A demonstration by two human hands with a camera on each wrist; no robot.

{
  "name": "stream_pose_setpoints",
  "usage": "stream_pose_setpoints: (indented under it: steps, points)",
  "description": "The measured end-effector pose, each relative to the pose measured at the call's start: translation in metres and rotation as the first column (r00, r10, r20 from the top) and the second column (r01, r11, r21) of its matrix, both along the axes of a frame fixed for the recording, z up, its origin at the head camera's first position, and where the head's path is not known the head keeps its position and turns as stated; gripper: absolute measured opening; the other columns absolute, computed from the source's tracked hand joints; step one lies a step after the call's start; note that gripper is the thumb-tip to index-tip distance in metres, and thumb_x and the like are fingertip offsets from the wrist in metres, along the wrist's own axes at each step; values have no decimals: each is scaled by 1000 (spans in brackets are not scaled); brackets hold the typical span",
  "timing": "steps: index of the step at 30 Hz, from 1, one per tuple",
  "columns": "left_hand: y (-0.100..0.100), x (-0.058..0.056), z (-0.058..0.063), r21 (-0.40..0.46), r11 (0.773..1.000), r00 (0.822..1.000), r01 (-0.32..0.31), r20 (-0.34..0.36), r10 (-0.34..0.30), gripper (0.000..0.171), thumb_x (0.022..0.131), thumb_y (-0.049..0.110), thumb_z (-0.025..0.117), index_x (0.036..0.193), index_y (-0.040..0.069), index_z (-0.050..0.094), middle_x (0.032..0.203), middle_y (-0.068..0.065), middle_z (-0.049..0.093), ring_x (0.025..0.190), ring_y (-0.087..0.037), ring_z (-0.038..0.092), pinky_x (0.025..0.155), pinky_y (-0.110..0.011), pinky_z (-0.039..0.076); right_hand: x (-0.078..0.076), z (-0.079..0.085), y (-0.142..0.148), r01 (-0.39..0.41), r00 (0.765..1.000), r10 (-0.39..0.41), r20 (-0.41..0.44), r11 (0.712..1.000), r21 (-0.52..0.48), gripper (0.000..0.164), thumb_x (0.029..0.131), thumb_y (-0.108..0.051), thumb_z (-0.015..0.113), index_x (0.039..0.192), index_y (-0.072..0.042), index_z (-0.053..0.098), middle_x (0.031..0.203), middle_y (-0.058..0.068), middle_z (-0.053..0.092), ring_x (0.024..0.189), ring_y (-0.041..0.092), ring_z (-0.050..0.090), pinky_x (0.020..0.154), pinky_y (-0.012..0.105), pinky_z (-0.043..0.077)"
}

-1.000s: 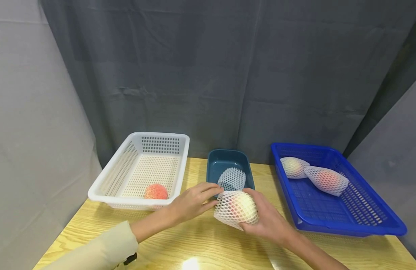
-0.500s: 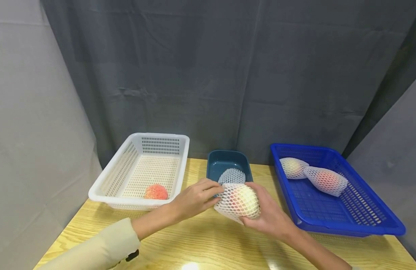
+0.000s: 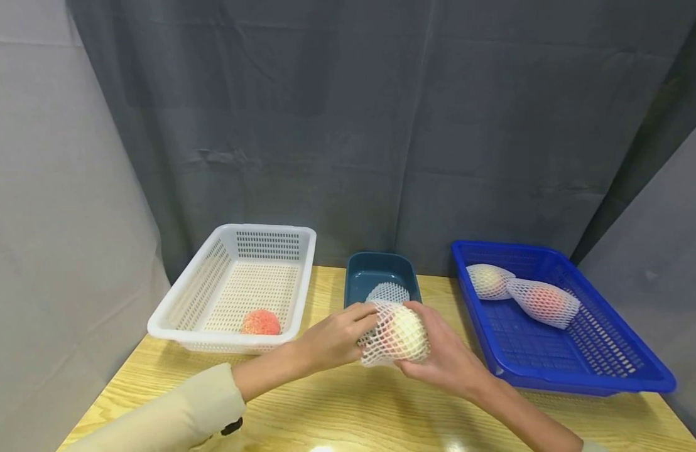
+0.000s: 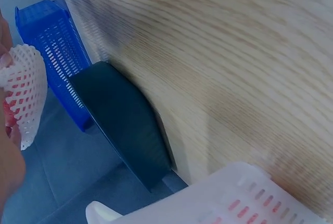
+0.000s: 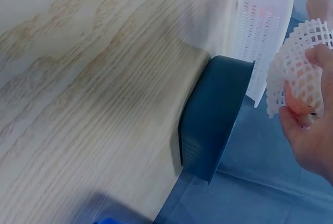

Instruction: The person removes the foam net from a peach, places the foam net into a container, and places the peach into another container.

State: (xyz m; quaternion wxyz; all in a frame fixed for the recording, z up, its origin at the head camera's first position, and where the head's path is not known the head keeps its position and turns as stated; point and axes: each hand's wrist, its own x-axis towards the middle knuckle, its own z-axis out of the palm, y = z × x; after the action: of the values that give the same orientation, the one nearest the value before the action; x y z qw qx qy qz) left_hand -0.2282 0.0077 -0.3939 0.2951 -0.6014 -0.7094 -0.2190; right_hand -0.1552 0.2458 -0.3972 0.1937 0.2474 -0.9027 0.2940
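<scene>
A yellow and pink peach [image 3: 409, 334] sits in a white foam net sleeve [image 3: 376, 347], held just above the table before the small teal bin [image 3: 380, 263]. My right hand [image 3: 446, 355] grips the peach from the right through the net, thumb below and fingers on the far side. At the net's loose left end, my left hand [image 3: 338, 338] pinches the mesh; some of its fingertips are hidden there. In the right wrist view, red skin of the peach [image 5: 301, 102] shows at the net's opening. Another foam net [image 3: 389, 292] lies in the teal bin, partly hidden behind the hands.
On the left stands a white basket [image 3: 226, 339] with one bare reddish peach [image 3: 261, 322]. A blue basket [image 3: 585, 384] at the right contains two net-wrapped peaches, a pale one [image 3: 488, 280] and a pink one [image 3: 544, 302]. Grey cloth [image 3: 280, 125] hangs behind the wooden table [image 3: 325, 408].
Both hands have lifted the wrapped peach a little, toward the teal bin. My left fingers now reach further over the net's left end, and the net looks more bunched.
</scene>
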Motion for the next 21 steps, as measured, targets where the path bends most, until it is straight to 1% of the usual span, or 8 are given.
stream_pose_setpoints:
  steps: [2, 5, 7, 9, 12, 15, 18, 21]
  points:
    - [2, -1, -1, 2, 1000, 1000, 11, 25, -12, 43, 64, -2, 81, 104, 0, 65, 114, -13, 62, 105, -23, 62, 94, -18, 46, 1, 2, 0, -4, 1000, 4, 7, 1000, 5, 92, 69, -20, 91, 144, -5, 41, 130, 11, 54, 106, 20, 56, 78, 37, 55]
    - [3, -2, -2, -14, 999, 996, 41, 79, -40, 45, 66, 5, 86, 105, 1, 64, 111, -10, 60, 99, -19, 61, 90, -15, 47, 3, 5, -1, -17, 1000, 16, 10, 999, 31, 93, 68, -20, 92, 145, -4, 41, 130, 9, 56, 107, 19, 57, 80, 38, 55]
    - [4, -3, -3, -36, 997, 990, 67, 130, -62, 47, 69, 12, 89, 106, 1, 63, 108, -8, 57, 93, -16, 59, 85, -12, 47, 3, 6, -3, -40, 999, 39, 10, 998, 48, 94, 68, -19, 92, 145, -1, 41, 131, 10, 56, 109, 21, 57, 83, 40, 54]
    - [4, -3, -4, -67, 994, 983, 83, 172, -70, 53, 70, 23, 91, 108, 1, 61, 106, -6, 55, 88, -12, 56, 81, -10, 46, 3, 7, -6, -62, 998, 62, 11, 996, 61, 96, 67, -19, 93, 144, 1, 41, 132, 12, 56, 112, 22, 58, 87, 42, 54]
    - [3, -3, -4, -99, 992, 975, 81, 212, -58, 62, 70, 31, 92, 114, 2, 59, 106, -5, 54, 86, -9, 54, 79, -9, 45, 1, 10, -9, -93, 996, 92, 17, 993, 67, 95, 66, -18, 94, 143, 3, 42, 133, 15, 57, 115, 25, 58, 91, 45, 53]
    - [3, -3, -5, -97, 993, 974, 69, 220, -46, 67, 69, 33, 92, 117, 2, 58, 107, -5, 54, 86, -9, 53, 79, -8, 44, 1, 12, -10, -96, 995, 93, 39, 993, 75, 94, 66, -17, 94, 143, 2, 43, 134, 15, 57, 115, 25, 58, 92, 45, 53]
    - [2, -1, -4, -81, 994, 975, 72, 217, -53, 64, 69, 31, 92, 115, 3, 59, 106, -5, 55, 87, -10, 53, 79, -10, 45, 1, 14, -9, -102, 993, 96, 74, 991, 82, 92, 67, -16, 93, 143, 1, 43, 135, 14, 57, 116, 25, 58, 93, 45, 52]
    - [2, 1, -3, -65, 996, 977, 61, 208, -46, 62, 69, 32, 92, 114, 4, 60, 106, -5, 57, 90, -12, 54, 81, -13, 46, 2, 15, -6, -113, 990, 105, 93, 989, 91, 88, 70, -16, 92, 143, 0, 45, 136, 13, 57, 118, 25, 58, 93, 45, 52]
